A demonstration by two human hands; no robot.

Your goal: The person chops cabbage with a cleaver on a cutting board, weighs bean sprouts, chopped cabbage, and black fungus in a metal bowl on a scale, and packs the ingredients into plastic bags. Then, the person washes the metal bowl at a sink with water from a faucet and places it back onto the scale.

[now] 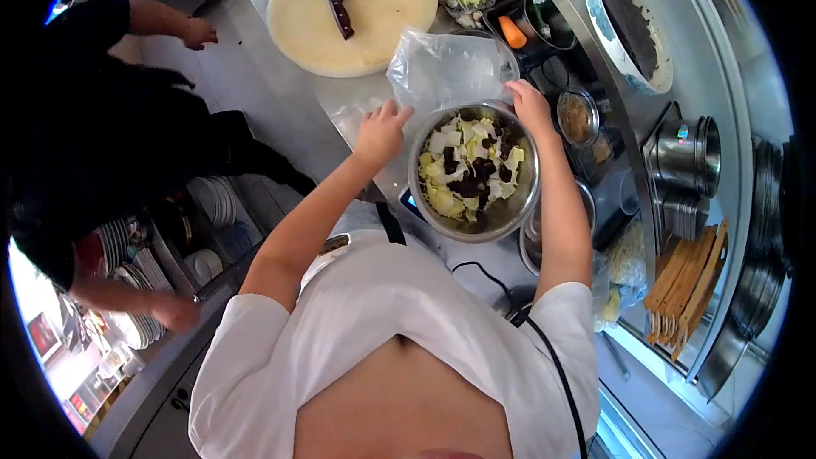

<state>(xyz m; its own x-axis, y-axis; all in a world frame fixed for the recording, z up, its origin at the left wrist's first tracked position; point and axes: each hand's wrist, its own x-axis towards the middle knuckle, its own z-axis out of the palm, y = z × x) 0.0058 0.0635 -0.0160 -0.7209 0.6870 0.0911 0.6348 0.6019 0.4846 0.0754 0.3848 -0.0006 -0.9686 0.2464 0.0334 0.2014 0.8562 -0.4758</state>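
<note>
White shirt [382,289] nearest, the right hand [529,108] pinches a clear bag [455,68] beyond the bowl [512,221]; the left hand [384,133] half-curls, its hold unclear. Chopping looks done: cut leaves [444,195] bowled, none bagged.

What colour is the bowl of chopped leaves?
The bowl is silver, shown in the head view.

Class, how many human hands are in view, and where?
4: the wearer's left hand and right hand by the clear bag; a second person's upper hand left of the chopping board, lower hand near the stacked plates.
</note>
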